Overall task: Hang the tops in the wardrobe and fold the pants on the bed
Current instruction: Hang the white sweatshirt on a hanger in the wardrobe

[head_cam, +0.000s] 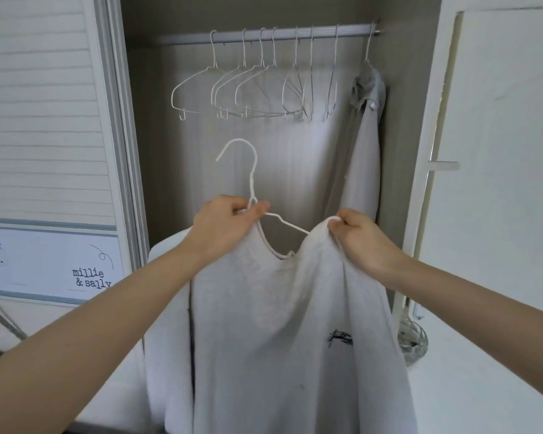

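I hold a white top [279, 324] with a small black print up in front of the open wardrobe. A white wire hanger [252, 180] is partly inside its neckline, hook pointing up. My left hand [226, 225] grips the hanger's neck together with the top's left shoulder. My right hand [362, 236] pinches the top's right shoulder beside the hanger's right arm, which shows bare across the neck opening. The wardrobe rail [264, 36] runs above with several empty white hangers [242, 89]. A grey top [362, 145] hangs at the rail's right end.
A slatted sliding door [41, 120] with a "millie & sally" picture stands at the left. An open white wardrobe door [496, 151] is at the right. A bundle of hangers [413, 339] lies on a white surface low at the right.
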The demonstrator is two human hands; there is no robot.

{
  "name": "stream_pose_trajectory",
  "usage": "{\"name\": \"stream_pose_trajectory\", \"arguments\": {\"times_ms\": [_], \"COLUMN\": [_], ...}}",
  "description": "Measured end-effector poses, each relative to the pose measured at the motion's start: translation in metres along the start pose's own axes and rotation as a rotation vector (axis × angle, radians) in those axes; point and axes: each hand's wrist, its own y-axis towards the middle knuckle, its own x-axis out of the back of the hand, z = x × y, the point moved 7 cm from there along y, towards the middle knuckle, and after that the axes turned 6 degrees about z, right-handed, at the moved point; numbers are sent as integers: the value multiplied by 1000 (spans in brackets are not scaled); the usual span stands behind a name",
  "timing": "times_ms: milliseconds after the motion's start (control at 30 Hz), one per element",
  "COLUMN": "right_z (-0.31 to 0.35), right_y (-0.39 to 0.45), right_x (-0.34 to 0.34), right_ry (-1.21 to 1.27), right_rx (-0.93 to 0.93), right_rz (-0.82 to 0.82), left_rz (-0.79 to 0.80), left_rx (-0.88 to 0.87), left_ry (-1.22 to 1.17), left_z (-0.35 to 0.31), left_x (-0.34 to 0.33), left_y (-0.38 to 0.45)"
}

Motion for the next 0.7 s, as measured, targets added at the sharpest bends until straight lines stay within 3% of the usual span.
{"name": "stream_pose_trajectory", "arguments": {"times_ms": [133,200,333,467,533,700], "right_z": [4,8,5,-11,-14,-4], "right_y": [2,-3,-11,-20,-27,-34], "right_x": [32,54,68,66,66,80], "right_ry": [286,345,111,-328,-386,137], "right_rx": [54,122,168,134,125,9], "right_rz": [-107,-88,143,147,146,283], "left_rz": [206,224,138,-17,-43,-2], "left_rx": [-74,-31,28,9,-37,-166], "left_ry": [4,8,-92,-71,-12,76], "left_z": [11,29,43,36,32,23], "left_x": [9,21,34,39,39,43], "left_y": [-2,-3,-2,5,8,19]}}
